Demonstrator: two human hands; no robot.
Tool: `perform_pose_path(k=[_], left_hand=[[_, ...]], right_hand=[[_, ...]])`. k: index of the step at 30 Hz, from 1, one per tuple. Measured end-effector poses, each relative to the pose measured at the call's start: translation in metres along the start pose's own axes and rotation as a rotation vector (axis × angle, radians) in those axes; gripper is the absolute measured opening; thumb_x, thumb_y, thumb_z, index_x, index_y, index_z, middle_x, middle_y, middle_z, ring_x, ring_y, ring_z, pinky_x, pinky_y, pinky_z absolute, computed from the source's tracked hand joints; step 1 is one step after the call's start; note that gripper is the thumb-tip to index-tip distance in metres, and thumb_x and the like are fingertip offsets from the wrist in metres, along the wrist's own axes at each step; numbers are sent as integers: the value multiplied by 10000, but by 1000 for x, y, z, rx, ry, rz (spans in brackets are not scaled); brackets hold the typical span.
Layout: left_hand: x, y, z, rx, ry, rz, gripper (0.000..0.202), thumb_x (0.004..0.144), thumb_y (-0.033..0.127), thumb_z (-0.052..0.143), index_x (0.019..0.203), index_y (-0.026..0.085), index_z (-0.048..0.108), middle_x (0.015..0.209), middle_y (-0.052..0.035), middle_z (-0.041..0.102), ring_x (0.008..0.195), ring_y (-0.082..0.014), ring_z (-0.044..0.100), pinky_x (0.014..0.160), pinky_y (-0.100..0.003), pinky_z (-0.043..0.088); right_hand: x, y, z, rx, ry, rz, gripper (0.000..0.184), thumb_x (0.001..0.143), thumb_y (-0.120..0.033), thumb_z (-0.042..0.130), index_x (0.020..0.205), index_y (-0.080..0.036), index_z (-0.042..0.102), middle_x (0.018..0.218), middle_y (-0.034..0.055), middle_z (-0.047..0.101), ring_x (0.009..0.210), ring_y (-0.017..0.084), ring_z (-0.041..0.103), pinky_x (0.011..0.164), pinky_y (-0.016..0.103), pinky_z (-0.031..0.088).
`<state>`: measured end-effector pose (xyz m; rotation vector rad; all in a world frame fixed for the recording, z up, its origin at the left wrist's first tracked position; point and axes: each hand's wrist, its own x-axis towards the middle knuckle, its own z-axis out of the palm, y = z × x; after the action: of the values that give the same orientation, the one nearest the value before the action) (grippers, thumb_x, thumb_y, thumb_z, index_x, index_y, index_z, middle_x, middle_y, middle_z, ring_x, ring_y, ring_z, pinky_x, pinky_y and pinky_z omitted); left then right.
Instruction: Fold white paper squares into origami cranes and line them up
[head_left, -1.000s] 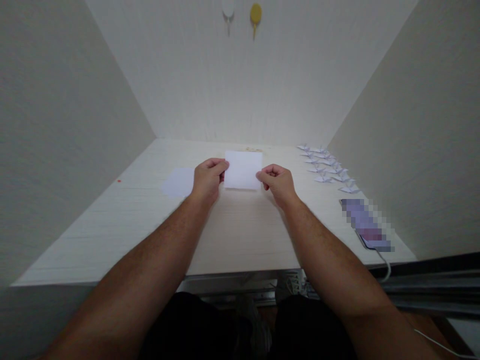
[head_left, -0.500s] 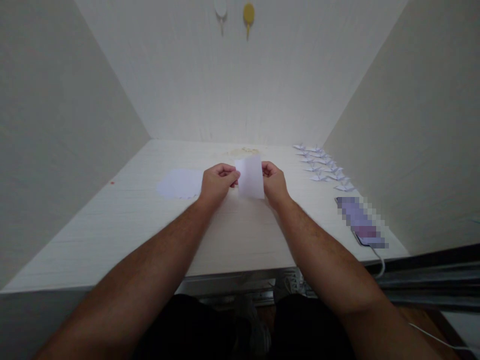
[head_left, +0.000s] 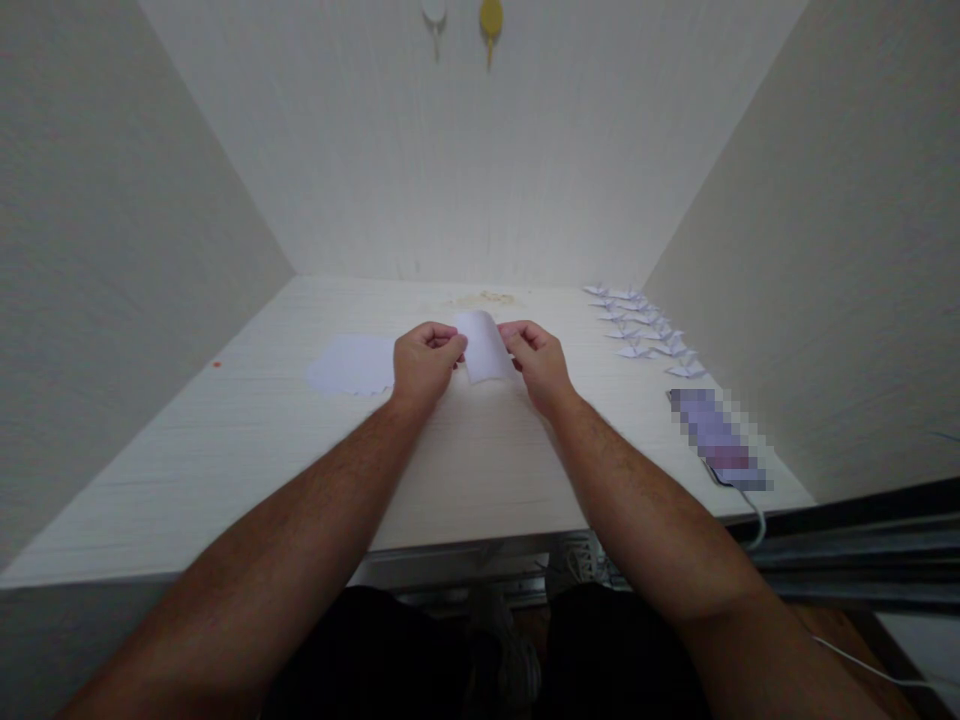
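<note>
- Toward the left of the frame, on the white table (head_left: 480, 470): a small orange spot (head_left: 217, 365).
- Left of centre, lying flat: white sheets (head_left: 349, 365), just beside the left hand (head_left: 424, 365).
- With that hand, pinches the left edge of a white paper (head_left: 484, 345) between thumb and curled fingers.
- At frame centre, holds this paper bowed.
- With the right hand (head_left: 541, 365), grasps its right edge, fingers bent.
- Right of centre: rows of folded paper cranes (head_left: 635, 352), above a pixelated phone (head_left: 709, 430) with a white cable (head_left: 761, 525).

The sheet (head_left: 484, 348) is white; the tabletop (head_left: 480, 470) below it, off-white with faint streaks; the paper cranes (head_left: 636, 352) right of it, white. Beyond it, one wall hook (head_left: 491, 17) is yellow; the other (head_left: 434, 11), white.
</note>
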<state>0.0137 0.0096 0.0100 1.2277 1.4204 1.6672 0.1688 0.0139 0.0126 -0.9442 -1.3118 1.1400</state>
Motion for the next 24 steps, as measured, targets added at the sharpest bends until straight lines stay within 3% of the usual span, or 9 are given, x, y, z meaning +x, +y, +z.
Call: perform_pose_path(k=[7, 10, 15, 17, 24], left_hand=[[6, -2, -1, -1, 110, -63, 111, 620, 187, 723, 695, 166, 645, 552, -8, 620, 478, -120, 553, 471, -243, 438], [4, -1, 0, -39, 67, -57, 126, 623, 202, 727, 708, 158, 645, 534, -1, 611, 478, -113, 558, 471, -226, 438], [-1, 1, 3, -134, -59, -63, 169, 627, 240, 727, 725, 157, 617, 537, 10, 619, 489, -110, 582, 481, -211, 457], [-2, 1, 3, -169, -106, -68, 178, 623, 247, 732, 716, 161, 606, 536, 16, 616, 479, -108, 579, 476, -211, 459], [-5, 2, 3, -192, -194, -80, 225, 601, 247, 756, 740, 155, 605, 558, 15, 625, 477, -110, 592, 477, -216, 479]], right_hand=[[3, 8, -2, 26, 32, -23, 331, 726, -529, 675, 792, -215, 590, 657, -34, 558, 577, 107, 503, 493, 222, 421], [3, 7, -2, 51, 59, -46, 329, 698, -511, 702, 762, -211, 584, 669, -28, 578, 602, 110, 515, 532, 230, 429], [3, 4, 1, 152, 61, -64, 346, 619, -443, 776, 727, -202, 552, 963, 25, 680, 741, 119, 584, 629, 242, 451], [3, 4, 2, 156, 27, -53, 357, 594, -407, 791, 717, -204, 525, 985, 24, 680, 726, 116, 587, 613, 242, 444], [0, 10, 2, -63, 9, -43, 311, 622, -324, 762, 769, -229, 504, 582, -88, 500, 502, 82, 436, 503, 220, 344]])
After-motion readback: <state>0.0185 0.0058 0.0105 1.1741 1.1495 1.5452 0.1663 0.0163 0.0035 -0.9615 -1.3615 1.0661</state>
